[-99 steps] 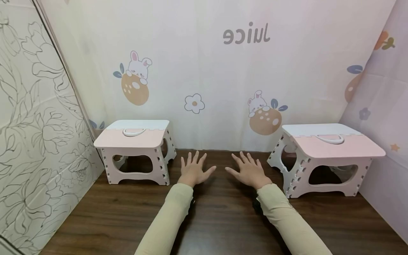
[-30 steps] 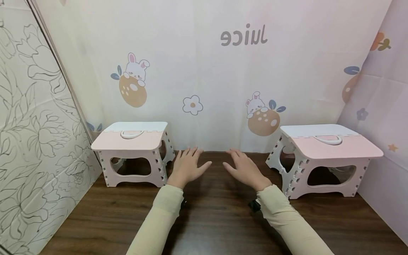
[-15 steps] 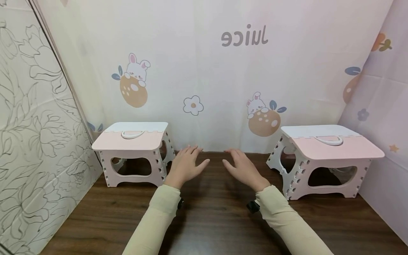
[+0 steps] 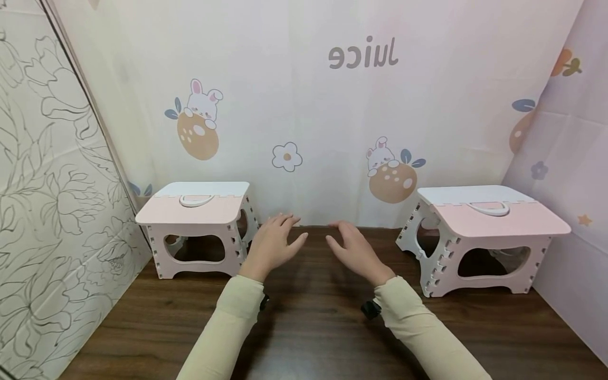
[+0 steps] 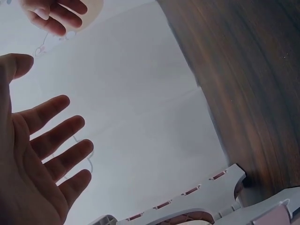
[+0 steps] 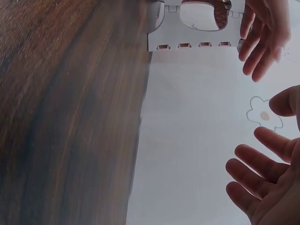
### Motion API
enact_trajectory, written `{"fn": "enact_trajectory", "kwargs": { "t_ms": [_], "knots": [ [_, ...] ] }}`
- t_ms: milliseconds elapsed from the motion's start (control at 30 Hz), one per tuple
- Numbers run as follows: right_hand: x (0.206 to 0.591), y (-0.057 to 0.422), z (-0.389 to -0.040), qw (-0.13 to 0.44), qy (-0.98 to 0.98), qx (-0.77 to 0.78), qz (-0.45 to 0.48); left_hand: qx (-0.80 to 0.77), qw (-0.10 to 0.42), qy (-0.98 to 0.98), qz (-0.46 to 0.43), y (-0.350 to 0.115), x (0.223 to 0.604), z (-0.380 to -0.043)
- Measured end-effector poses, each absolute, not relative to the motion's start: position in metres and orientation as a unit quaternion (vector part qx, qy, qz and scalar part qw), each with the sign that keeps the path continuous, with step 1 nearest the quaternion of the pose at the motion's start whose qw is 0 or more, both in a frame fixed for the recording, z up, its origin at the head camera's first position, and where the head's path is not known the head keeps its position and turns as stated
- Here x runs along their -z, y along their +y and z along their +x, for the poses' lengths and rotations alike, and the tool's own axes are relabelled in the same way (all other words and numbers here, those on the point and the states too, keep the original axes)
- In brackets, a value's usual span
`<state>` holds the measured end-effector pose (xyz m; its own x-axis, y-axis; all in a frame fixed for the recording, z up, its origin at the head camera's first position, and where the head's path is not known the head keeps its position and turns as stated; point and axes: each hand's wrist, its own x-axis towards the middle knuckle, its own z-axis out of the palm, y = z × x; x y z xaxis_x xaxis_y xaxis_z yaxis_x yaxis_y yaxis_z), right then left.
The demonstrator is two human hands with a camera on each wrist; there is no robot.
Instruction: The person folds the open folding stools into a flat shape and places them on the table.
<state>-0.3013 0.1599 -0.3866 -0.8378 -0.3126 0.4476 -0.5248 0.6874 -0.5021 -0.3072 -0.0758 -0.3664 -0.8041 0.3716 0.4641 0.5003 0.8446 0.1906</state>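
Observation:
Both bare hands reach forward over the dark wooden table point(image 4: 313, 338), palms turned partly toward each other, with a gap between them. The left hand point(image 4: 269, 244) has its fingers spread and relaxed; it holds nothing and is nearest to the left folding stool point(image 4: 190, 212), overlapping its leg edge in the head view. The right hand point(image 4: 357, 250) mirrors it, thumb apart from the fingers, nothing in its grasp. To its right stands the other pink and white folding stool point(image 4: 503, 219). In the left wrist view the left fingers point(image 5: 61, 140) are slightly bent; so are the right fingers point(image 6: 258, 164) in the right wrist view.
A white cloth point(image 4: 304, 95) printed with rabbits, fruit and a flower hangs behind the table. Another cloth with line-drawn flowers point(image 4: 62, 211) covers the left side, and a pale cloth point(image 4: 570, 174) the right. Each stool has a white handle on top.
Both hands have turned from palms down, fingers spread wide, to palms partly facing each other. The left wrist has shifted left and the right hand slightly left. The stools stay put.

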Motion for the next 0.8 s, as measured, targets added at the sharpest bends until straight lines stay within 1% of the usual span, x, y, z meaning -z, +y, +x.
{"fn": "enact_trajectory", "kwargs": {
  "t_ms": [167, 233, 467, 800],
  "knots": [
    [0.386, 0.154, -0.301, 0.169, -0.902, -0.323, 0.231, 0.156, 0.271, -0.917, -0.246, -0.081, 0.362, -0.306],
    [0.387, 0.153, -0.301, 0.171, -0.900, -0.324, 0.235, 0.161, 0.287, -0.912, -0.246, -0.084, 0.358, -0.304],
    [0.386, 0.145, -0.300, 0.161, -0.891, -0.347, 0.244, 0.171, 0.309, -0.906, -0.235, -0.096, 0.351, -0.300],
    [0.382, 0.131, -0.297, 0.146, -0.887, -0.358, 0.251, 0.167, 0.355, -0.883, -0.259, -0.105, 0.348, -0.297]
  ]
}}
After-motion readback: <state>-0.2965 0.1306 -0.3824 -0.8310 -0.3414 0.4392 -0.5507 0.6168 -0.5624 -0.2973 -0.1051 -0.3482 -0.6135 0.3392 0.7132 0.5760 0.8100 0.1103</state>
